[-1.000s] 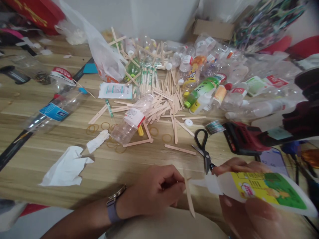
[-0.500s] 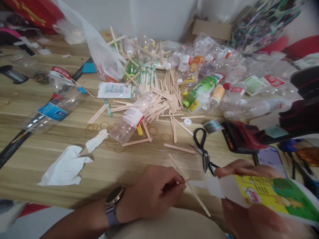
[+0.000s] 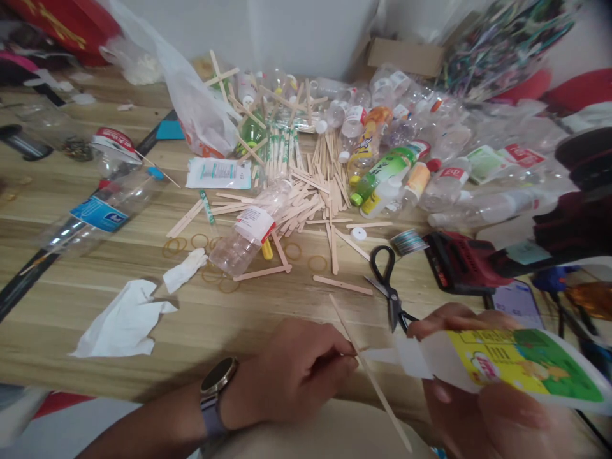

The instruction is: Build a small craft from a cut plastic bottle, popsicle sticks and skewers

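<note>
My left hand (image 3: 296, 376), with a watch on its wrist, pinches thin wooden sticks near the table's front edge. One long stick (image 3: 377, 382) runs diagonally past the fingertips, crossing a short one whose tip shows between thumb and forefinger. On the right, my right hand (image 3: 478, 408) is wrapped round a glue bottle (image 3: 530, 370) with a yellow and green label. The bottle lies on its side in the grip, its white nozzle (image 3: 380, 355) pointing left, with the tip at or very near the crossing of the sticks.
Black scissors (image 3: 389, 287) lie just beyond the nozzle. Behind are loose craft sticks (image 3: 306, 210), a clear bottle (image 3: 243, 236) and many plastic bottles (image 3: 387, 172). A red and black power tool (image 3: 463, 261) and a phone (image 3: 516, 303) are at right, crumpled tissue (image 3: 127, 322) at left.
The glue bottle's nozzle has moved slightly left, closer to the sticks. The long stick has shifted and its lower end now reaches further down. My left hand has hardly moved.
</note>
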Demonstrator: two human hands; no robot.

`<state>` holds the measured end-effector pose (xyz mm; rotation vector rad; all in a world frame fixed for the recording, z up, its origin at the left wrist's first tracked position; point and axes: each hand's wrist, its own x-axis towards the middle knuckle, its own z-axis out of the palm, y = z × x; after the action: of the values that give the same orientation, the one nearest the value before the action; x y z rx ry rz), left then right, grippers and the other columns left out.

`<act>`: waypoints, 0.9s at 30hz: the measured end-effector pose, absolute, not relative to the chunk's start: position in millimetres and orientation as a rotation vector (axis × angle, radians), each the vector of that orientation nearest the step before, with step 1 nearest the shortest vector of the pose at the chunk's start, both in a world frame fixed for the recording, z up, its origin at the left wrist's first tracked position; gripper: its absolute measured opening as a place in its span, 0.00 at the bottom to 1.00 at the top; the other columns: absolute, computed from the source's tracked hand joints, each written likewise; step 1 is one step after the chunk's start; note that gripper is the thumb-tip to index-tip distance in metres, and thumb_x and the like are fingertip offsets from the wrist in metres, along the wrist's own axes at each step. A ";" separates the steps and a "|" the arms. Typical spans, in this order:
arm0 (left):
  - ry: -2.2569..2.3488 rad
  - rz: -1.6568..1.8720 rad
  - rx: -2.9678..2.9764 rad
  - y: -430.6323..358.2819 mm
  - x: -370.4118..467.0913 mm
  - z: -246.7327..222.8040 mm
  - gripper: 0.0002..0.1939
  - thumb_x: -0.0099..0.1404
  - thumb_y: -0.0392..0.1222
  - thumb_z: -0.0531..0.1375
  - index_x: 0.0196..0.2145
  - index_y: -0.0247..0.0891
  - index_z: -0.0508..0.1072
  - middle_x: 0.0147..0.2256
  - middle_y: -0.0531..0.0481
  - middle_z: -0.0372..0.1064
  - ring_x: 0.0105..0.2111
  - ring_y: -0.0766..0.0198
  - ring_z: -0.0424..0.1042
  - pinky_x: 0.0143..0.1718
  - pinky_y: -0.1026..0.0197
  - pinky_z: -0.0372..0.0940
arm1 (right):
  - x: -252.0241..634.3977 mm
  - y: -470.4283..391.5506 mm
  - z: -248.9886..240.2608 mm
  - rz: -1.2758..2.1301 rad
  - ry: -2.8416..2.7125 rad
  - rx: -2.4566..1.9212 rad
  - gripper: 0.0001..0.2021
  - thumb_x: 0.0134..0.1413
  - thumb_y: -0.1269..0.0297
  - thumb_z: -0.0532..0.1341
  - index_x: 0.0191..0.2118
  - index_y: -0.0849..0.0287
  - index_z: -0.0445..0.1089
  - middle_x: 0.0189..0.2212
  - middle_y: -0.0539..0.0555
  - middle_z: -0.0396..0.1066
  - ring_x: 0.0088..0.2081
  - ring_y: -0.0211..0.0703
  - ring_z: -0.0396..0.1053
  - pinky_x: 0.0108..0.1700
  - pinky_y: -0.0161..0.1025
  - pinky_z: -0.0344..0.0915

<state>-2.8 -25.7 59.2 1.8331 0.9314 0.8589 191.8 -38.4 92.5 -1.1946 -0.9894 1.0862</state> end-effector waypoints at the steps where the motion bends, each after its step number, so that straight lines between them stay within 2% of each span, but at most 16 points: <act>1: 0.922 0.850 1.803 -25.2 -2.9 59.6 0.10 0.68 0.40 0.55 0.29 0.38 0.72 0.21 0.55 0.67 0.22 0.69 0.63 0.26 0.66 0.55 | 192.0 -39.0 92.8 1.082 -0.984 -1.209 0.15 0.41 0.50 0.72 0.35 0.45 0.73 0.32 0.53 0.69 0.28 0.44 0.66 0.16 0.32 0.59; 7: 0.856 0.757 1.636 -22.2 -4.3 60.7 0.10 0.68 0.40 0.54 0.29 0.38 0.69 0.21 0.57 0.65 0.22 0.71 0.62 0.25 0.67 0.54 | 195.0 -38.8 89.8 1.097 -0.938 -1.231 0.15 0.37 0.54 0.74 0.34 0.46 0.74 0.30 0.52 0.68 0.29 0.44 0.66 0.16 0.30 0.57; 10: 0.851 0.745 1.587 -22.5 -4.8 60.5 0.10 0.68 0.41 0.53 0.29 0.38 0.68 0.22 0.55 0.67 0.22 0.70 0.62 0.25 0.67 0.54 | 196.5 -36.7 88.5 1.066 -0.916 -1.229 0.16 0.33 0.60 0.76 0.33 0.47 0.74 0.30 0.52 0.68 0.31 0.44 0.66 0.19 0.29 0.62; 12: 0.843 0.741 1.551 -23.2 -4.7 60.4 0.10 0.68 0.40 0.53 0.29 0.38 0.67 0.22 0.55 0.68 0.21 0.70 0.62 0.25 0.67 0.55 | 196.5 -35.2 89.1 1.069 -0.895 -1.199 0.16 0.35 0.61 0.75 0.34 0.48 0.74 0.32 0.52 0.69 0.31 0.43 0.66 0.22 0.30 0.65; 16: 0.822 0.727 1.528 -23.9 -4.8 61.3 0.09 0.68 0.40 0.53 0.29 0.38 0.67 0.21 0.55 0.69 0.21 0.71 0.63 0.27 0.67 0.57 | 194.9 -31.3 90.1 1.174 -0.899 -1.100 0.11 0.45 0.58 0.71 0.37 0.48 0.75 0.33 0.54 0.72 0.28 0.41 0.68 0.19 0.29 0.62; 20: 0.803 0.685 1.501 -22.9 -6.3 62.0 0.15 0.70 0.47 0.51 0.29 0.38 0.67 0.22 0.52 0.71 0.21 0.69 0.65 0.25 0.67 0.57 | 193.7 -28.3 86.5 1.172 -0.952 -1.067 0.13 0.47 0.56 0.71 0.40 0.49 0.74 0.32 0.54 0.74 0.24 0.41 0.66 0.18 0.31 0.62; 24: 0.751 0.691 1.475 -21.3 -6.6 60.4 0.16 0.71 0.47 0.50 0.29 0.38 0.67 0.22 0.52 0.70 0.22 0.69 0.66 0.25 0.67 0.58 | 193.5 -27.2 83.7 1.174 -0.979 -1.054 0.10 0.51 0.57 0.68 0.40 0.50 0.75 0.32 0.54 0.75 0.22 0.39 0.65 0.17 0.32 0.62; 27: 0.706 0.692 1.482 -20.6 -5.4 58.5 0.19 0.71 0.47 0.49 0.25 0.38 0.66 0.21 0.53 0.67 0.22 0.69 0.65 0.27 0.67 0.58 | 193.1 -26.5 84.3 1.181 -1.004 -1.046 0.11 0.52 0.55 0.68 0.41 0.50 0.75 0.33 0.54 0.75 0.23 0.38 0.65 0.18 0.31 0.62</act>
<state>-5.4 -20.6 58.5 1.4821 0.7064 0.6922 193.1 -26.5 84.3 -1.0456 -1.0038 1.1814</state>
